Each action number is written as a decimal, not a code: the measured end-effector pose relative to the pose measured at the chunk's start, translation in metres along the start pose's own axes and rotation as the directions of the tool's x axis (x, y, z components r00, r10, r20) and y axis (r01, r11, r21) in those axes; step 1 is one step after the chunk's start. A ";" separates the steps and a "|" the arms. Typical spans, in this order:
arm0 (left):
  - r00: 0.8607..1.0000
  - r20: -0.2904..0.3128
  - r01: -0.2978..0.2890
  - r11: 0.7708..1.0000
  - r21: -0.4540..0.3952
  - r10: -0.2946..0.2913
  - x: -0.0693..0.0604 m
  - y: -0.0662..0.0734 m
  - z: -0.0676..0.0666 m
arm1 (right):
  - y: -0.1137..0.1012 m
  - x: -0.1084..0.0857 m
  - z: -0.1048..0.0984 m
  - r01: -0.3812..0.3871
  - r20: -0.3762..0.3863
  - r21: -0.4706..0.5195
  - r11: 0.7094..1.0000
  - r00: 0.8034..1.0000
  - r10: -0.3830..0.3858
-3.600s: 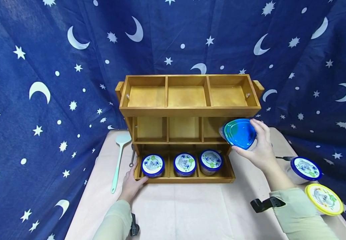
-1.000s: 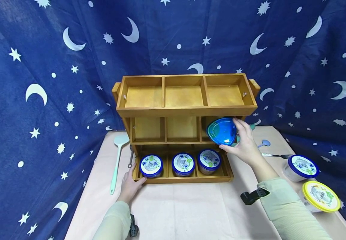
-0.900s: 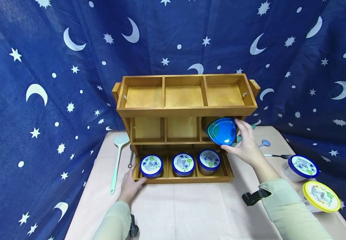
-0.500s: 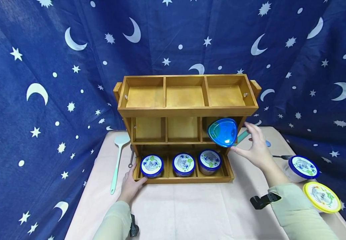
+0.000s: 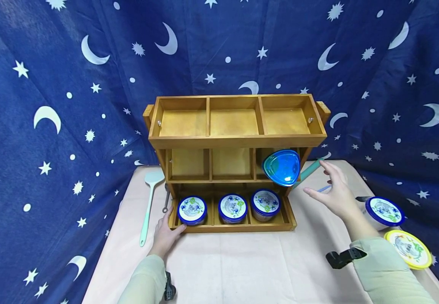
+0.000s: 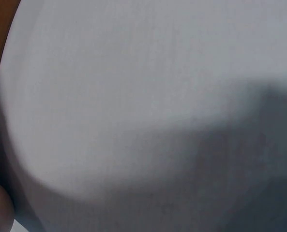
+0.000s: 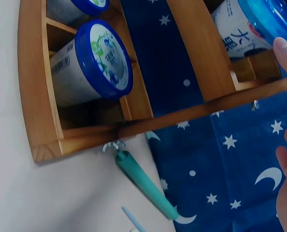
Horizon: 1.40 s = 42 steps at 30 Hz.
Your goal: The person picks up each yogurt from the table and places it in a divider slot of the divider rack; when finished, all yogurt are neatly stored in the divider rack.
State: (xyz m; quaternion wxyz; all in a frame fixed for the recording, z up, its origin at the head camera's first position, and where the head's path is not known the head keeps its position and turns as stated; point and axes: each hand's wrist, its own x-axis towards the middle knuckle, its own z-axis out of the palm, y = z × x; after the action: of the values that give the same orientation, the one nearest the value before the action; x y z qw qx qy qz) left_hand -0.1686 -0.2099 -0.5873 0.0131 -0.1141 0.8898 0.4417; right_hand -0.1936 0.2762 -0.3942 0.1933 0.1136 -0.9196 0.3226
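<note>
A three-tier wooden rack (image 5: 238, 141) stands on the table. In the right compartment of its middle tier sits a tub with a glossy blue lid (image 5: 282, 167), lid facing forward; the right wrist view shows the tub's printed side (image 7: 237, 31). My right hand (image 5: 337, 192) is apart from it, to the right, thumb and fingers spread with nothing between them. My left hand (image 5: 165, 234) rests at the rack's lower left front corner, thumb on the front edge and fingers along the side. Three tubs with blue-rimmed white lids (image 5: 192, 210) fill the bottom tier.
Left of the rack lie a mint spatula (image 5: 149, 207) and a dark ring-ended utensil (image 5: 165, 202). On the right are a green handle (image 5: 308, 171), a thin blue utensil (image 5: 324, 188), a blue-lidded tub (image 5: 385, 211) and a yellow-lidded tub (image 5: 408, 249). A starry cloth (image 5: 219, 46) hangs behind.
My right hand has moved the glossy blue-lidded tub left into the middle tier's right compartment, let go and drawn back to the right. The left hand has stayed at the rack's corner.
</note>
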 end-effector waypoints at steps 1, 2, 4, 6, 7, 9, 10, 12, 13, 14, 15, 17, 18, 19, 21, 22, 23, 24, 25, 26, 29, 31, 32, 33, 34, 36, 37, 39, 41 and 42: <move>1.000 -0.001 -0.001 1.000 0.000 0.001 0.000 0.000 0.000 | 0.001 -0.001 -0.001 0.001 -0.001 -0.011 1.000 1.000 -0.001; 1.000 -0.002 -0.003 1.000 0.001 0.003 0.000 0.000 0.000 | 0.003 -0.001 -0.002 0.001 -0.002 -0.022 1.000 1.000 -0.001; 1.000 -0.006 -0.006 1.000 0.000 0.006 0.000 -0.001 0.000 | 0.006 -0.002 -0.004 0.000 -0.004 -0.033 0.999 1.000 -0.001; 1.000 -0.009 -0.006 1.000 -0.001 0.006 0.000 -0.002 0.001 | 0.010 -0.003 -0.007 -0.010 -0.003 -0.038 0.999 1.000 0.010; 1.000 -0.009 -0.007 1.000 0.000 0.007 0.000 -0.002 0.002 | 0.012 -0.004 -0.008 -0.019 -0.001 -0.038 0.999 1.000 0.019; 1.000 -0.009 -0.004 1.000 -0.002 0.004 0.001 -0.003 0.003 | 0.016 -0.006 -0.012 -0.034 0.004 -0.033 0.999 0.999 0.035; 1.000 -0.010 -0.002 1.000 -0.004 0.002 0.002 -0.003 0.003 | 0.018 -0.007 -0.015 -0.043 0.005 -0.034 0.999 0.999 0.043; 1.000 -0.012 -0.004 1.000 -0.007 0.004 0.002 -0.003 0.004 | 0.024 -0.009 -0.019 -0.067 0.010 -0.047 0.997 0.998 0.067; 1.000 -0.013 -0.007 1.000 -0.008 0.007 0.002 -0.002 0.004 | 0.026 -0.011 -0.021 -0.082 0.012 -0.056 0.995 0.997 0.082; 1.000 -0.014 -0.008 1.000 -0.011 0.008 0.002 -0.002 0.004 | 0.029 -0.012 -0.023 -0.095 0.010 -0.069 0.993 0.995 0.096; 1.000 -0.015 -0.008 1.000 -0.009 0.008 0.002 -0.002 0.004 | 0.032 -0.014 -0.024 -0.111 0.008 -0.086 0.990 0.994 0.112; 1.000 -0.014 -0.013 1.000 -0.006 0.013 0.002 -0.001 0.003 | 0.038 -0.017 -0.026 -0.145 0.005 -0.112 0.983 0.989 0.147; 1.000 -0.012 -0.014 1.000 -0.005 0.013 0.002 -0.001 0.003 | 0.042 -0.018 -0.028 -0.164 0.006 -0.120 0.979 0.986 0.166; 1.000 -0.011 -0.014 1.000 -0.003 0.014 0.002 -0.001 0.003 | 0.045 -0.020 -0.029 -0.178 0.003 -0.125 0.976 0.984 0.180; 1.000 -0.008 -0.012 1.000 -0.002 0.012 0.003 -0.002 0.003 | 0.051 -0.023 -0.032 -0.206 0.002 -0.131 0.970 0.978 0.208; 1.000 -0.007 -0.012 1.000 -0.002 0.012 0.003 -0.002 0.003 | 0.054 -0.025 -0.034 -0.223 0.005 -0.127 0.967 0.974 0.225; 1.000 -0.006 -0.012 1.000 -0.004 0.012 0.003 -0.002 0.003 | 0.057 -0.027 -0.035 -0.239 0.007 -0.126 0.963 0.970 0.242; 1.000 -0.005 -0.012 1.000 -0.006 0.012 0.003 -0.002 0.003 | 0.060 -0.029 -0.037 -0.252 0.004 -0.123 0.960 0.967 0.255; 1.000 -0.004 -0.011 1.000 -0.007 0.011 0.003 -0.002 0.003 | 0.064 -0.031 -0.039 -0.263 0.000 -0.122 0.957 0.964 0.265; 1.000 -0.003 -0.011 1.000 -0.006 0.011 0.003 -0.002 0.003 | 0.067 -0.033 -0.040 -0.274 -0.002 -0.122 0.954 0.961 0.276; 1.000 -0.006 -0.013 1.000 -0.006 0.013 0.003 -0.002 0.003 | 0.076 -0.040 -0.043 -0.304 -0.012 -0.125 0.944 0.952 0.305; 1.000 -0.017 -0.020 1.000 -0.002 0.020 0.003 -0.002 0.003 | 0.081 -0.043 -0.045 -0.320 -0.015 -0.132 0.938 0.947 0.321; 0.999 -0.024 -0.025 1.000 -0.001 0.025 0.003 -0.003 0.003 | 0.083 -0.045 -0.046 -0.331 -0.011 -0.137 0.934 0.943 0.332; 0.999 -0.032 -0.031 1.000 0.000 0.031 0.002 -0.003 0.003 | 0.085 -0.046 -0.047 -0.341 -0.008 -0.144 0.929 0.939 0.343; 0.998 -0.042 -0.041 0.999 0.006 0.041 0.003 -0.004 0.004 | 0.087 -0.047 -0.048 -0.351 -0.005 -0.147 0.925 0.935 0.354; 0.997 -0.054 -0.051 0.999 0.009 0.052 0.002 -0.004 0.004 | 0.092 -0.050 -0.050 -0.368 -0.006 -0.165 0.915 0.928 0.372; 0.997 -0.058 -0.058 0.998 0.013 0.059 0.002 -0.004 0.003 | 0.094 -0.051 -0.051 -0.379 -0.006 -0.175 0.909 0.923 0.384; 0.997 -0.053 -0.054 0.998 0.011 0.054 0.002 -0.004 0.003 | 0.098 -0.054 -0.053 -0.399 -0.010 -0.192 0.897 0.915 0.404; 0.998 -0.039 -0.040 0.999 0.008 0.040 0.002 -0.004 0.002 | 0.103 -0.058 -0.054 -0.424 -0.014 -0.209 0.881 0.902 0.431; 0.999 -0.030 -0.034 0.999 0.009 0.035 0.002 -0.004 0.002 | 0.105 -0.060 -0.055 -0.440 -0.013 -0.219 0.871 0.894 0.449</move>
State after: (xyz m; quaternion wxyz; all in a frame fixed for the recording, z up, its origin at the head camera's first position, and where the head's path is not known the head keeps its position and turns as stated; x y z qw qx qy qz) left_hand -0.1699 -0.2110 -0.5918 -0.0076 -0.1054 0.8935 0.4365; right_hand -0.1591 0.3968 -0.4377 0.1074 -0.1163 -0.9541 0.2541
